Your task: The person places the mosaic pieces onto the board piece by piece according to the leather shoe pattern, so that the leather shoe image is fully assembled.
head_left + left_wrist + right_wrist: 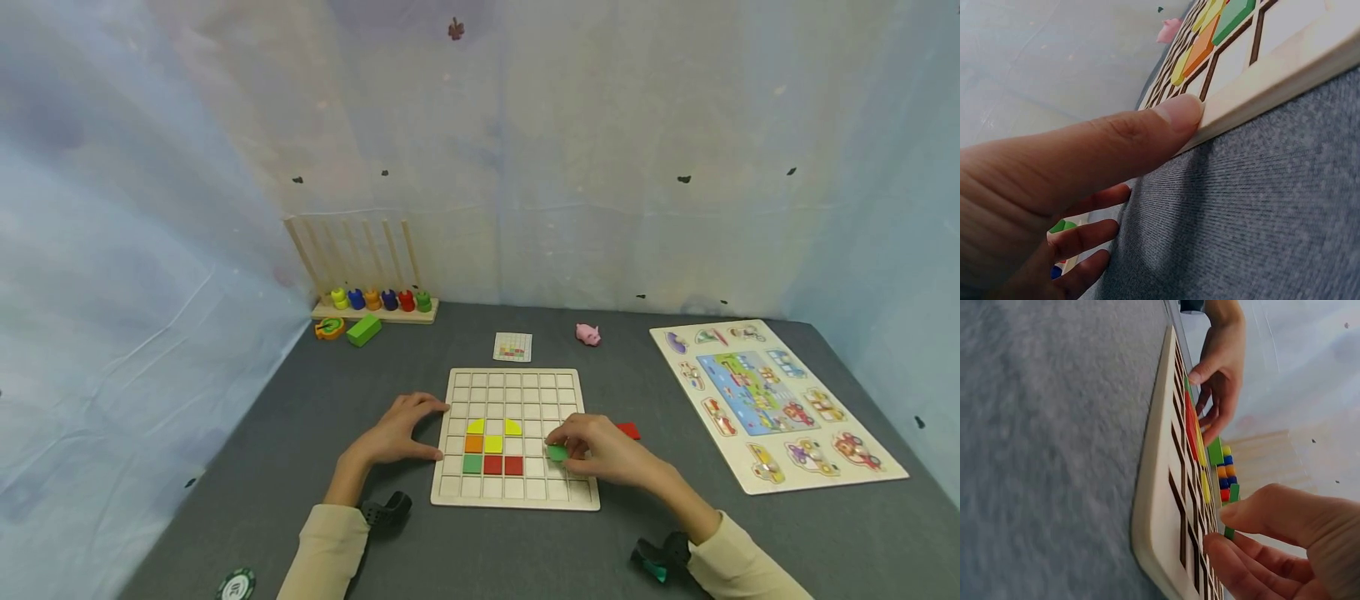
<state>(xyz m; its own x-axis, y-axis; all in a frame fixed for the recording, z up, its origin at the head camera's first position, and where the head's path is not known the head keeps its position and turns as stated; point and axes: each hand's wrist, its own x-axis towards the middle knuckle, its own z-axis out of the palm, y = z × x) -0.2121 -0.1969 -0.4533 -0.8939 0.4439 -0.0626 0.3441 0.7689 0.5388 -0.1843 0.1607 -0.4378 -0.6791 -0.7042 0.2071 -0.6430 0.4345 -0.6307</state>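
In the head view's lower middle, the right hand's (603, 451) grip pinches a flat green piece (557, 453) over the pale wooden grid board (517, 502). The left hand's (397, 432) grip is wide, thumb (1175, 115) touching the board's edge. A loose pinch might make the piece land crooked.

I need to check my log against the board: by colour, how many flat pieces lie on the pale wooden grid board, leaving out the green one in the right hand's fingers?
Yellow flat pieces, two round-edged and one square: 3
Red flat squares: 2
Orange flat square: 1
Green flat square: 1
Total: 7
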